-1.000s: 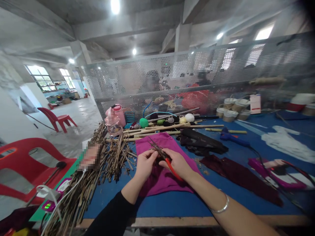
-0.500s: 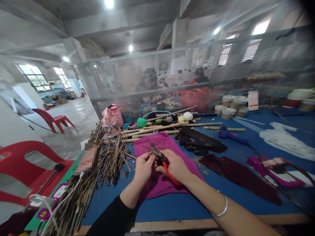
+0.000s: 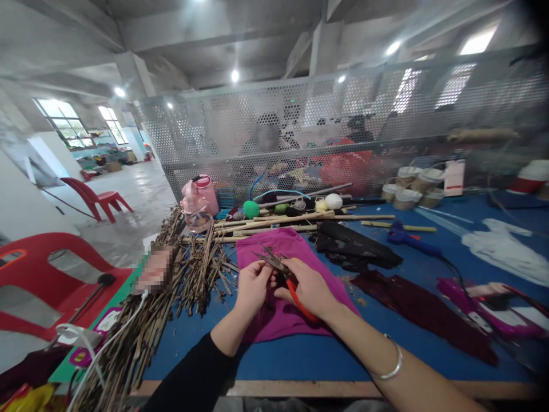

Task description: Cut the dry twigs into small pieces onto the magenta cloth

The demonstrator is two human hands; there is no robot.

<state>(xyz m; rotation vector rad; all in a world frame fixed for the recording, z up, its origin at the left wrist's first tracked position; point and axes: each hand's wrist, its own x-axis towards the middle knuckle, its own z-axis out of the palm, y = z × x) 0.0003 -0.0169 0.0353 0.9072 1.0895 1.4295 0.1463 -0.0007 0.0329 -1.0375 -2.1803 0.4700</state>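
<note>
My right hand grips red-handled scissors, their dark blades parted and pointing up and left. Close beside the blades, my left hand has its fingers pinched together; whatever they hold is too small or hidden to name. Both hands are over a magenta cloth spread on the blue table. A heap of dry brown twigs lies to the left of the cloth.
Black cloth and dark maroon cloth lie right of the hands, near a blue glue gun. Behind are bamboo sticks, yarn balls and a pink jug. A perforated metal screen stands at the back, people beyond it.
The camera view has shifted slightly, moving the scene a little to the right. My hands and the scissors keep nearly the same pose over the magenta cloth.
</note>
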